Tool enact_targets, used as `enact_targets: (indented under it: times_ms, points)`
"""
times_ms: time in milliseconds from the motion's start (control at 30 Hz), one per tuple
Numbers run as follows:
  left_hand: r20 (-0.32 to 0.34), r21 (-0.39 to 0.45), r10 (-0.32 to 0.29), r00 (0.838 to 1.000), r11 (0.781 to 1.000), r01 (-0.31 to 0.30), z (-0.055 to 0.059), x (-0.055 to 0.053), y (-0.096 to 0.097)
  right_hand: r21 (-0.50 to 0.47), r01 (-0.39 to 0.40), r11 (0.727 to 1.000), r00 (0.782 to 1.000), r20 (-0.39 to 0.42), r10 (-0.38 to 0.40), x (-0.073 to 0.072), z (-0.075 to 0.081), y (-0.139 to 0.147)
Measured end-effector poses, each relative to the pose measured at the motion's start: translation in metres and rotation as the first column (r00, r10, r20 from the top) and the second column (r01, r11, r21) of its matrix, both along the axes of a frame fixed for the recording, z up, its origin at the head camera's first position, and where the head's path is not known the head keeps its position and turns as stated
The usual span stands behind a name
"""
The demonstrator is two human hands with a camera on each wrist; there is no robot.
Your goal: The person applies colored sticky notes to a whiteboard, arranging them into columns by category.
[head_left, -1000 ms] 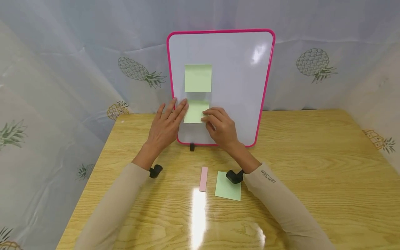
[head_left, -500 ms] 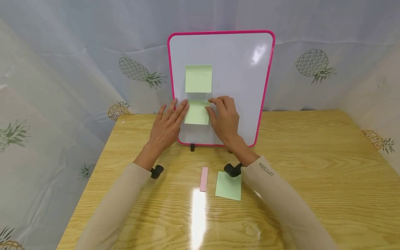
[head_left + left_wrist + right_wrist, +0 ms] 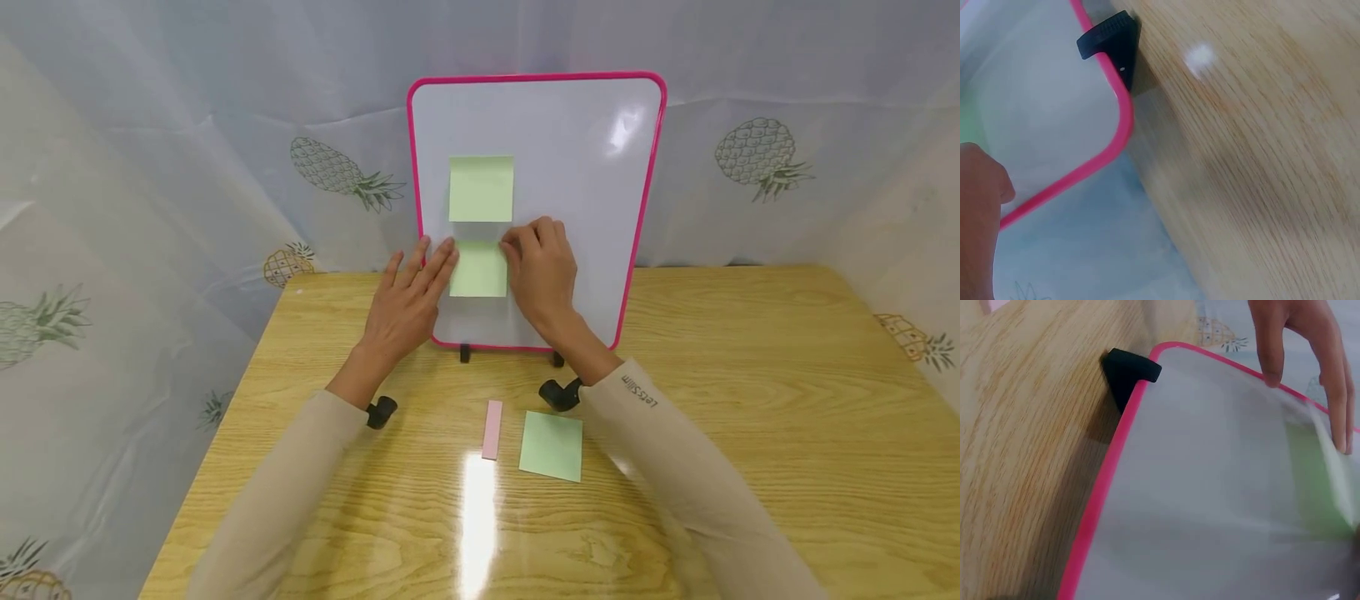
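Note:
A whiteboard (image 3: 577, 167) with a pink frame stands upright, bearing two pale green sticky notes one above the other. My left hand (image 3: 408, 300) lies with straight fingers across the board's left edge, fingertips at the left side of the lower sticky note (image 3: 480, 271). With curled fingers, my right hand (image 3: 546, 271) pinches that note's top right corner. The upper sticky note (image 3: 482, 190) hangs untouched just above. In the right wrist view, the lower sticky note (image 3: 1313, 481) stands out from the board along its bottom; only a sliver of my right hand shows there.
Black feet (image 3: 465, 353) support the board on the wooden table (image 3: 720, 433). In front of it lie a pink paper strip (image 3: 492, 430) and a green sticky note pad (image 3: 551, 446). A curtain (image 3: 187, 183) printed with pineapples hangs behind.
My right hand has moved up from the lower note's right side to its top right corner, its fingers drawing together there. My left hand has stayed at the note's left side.

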State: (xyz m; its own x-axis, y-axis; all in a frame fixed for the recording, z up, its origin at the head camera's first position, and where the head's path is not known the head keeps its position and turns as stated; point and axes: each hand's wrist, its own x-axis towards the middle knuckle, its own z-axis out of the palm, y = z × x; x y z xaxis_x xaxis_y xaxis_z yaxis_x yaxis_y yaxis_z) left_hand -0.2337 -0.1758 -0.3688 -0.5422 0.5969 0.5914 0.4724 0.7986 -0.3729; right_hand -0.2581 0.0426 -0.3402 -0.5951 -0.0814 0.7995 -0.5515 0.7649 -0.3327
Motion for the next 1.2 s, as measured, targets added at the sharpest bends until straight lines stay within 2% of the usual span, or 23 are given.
enact_targets:
  times_ms: [300, 700, 1200]
  points:
    - [0.010, -0.025, 0.022, 1.000, 0.999, -0.021, 0.0012, 0.0019, -0.0001, 0.030, 0.043, 0.999, 0.999, 0.010, -0.043, 0.0007, 0.0029, -0.0030]
    - [0.028, -0.024, 0.005, 1.000, 1.000, -0.004, 0.0030, 0.0015, -0.0007, 0.105, 0.082, 0.991, 0.996, 0.035, -0.086, 0.0047, 0.0061, -0.0071]
    - [0.040, -0.023, 0.021, 0.999, 1.000, -0.020, 0.0033, 0.0027, 0.0012, 0.125, 0.109, 0.986, 0.992, 0.052, -0.116, 0.0031, 0.0093, -0.0061]
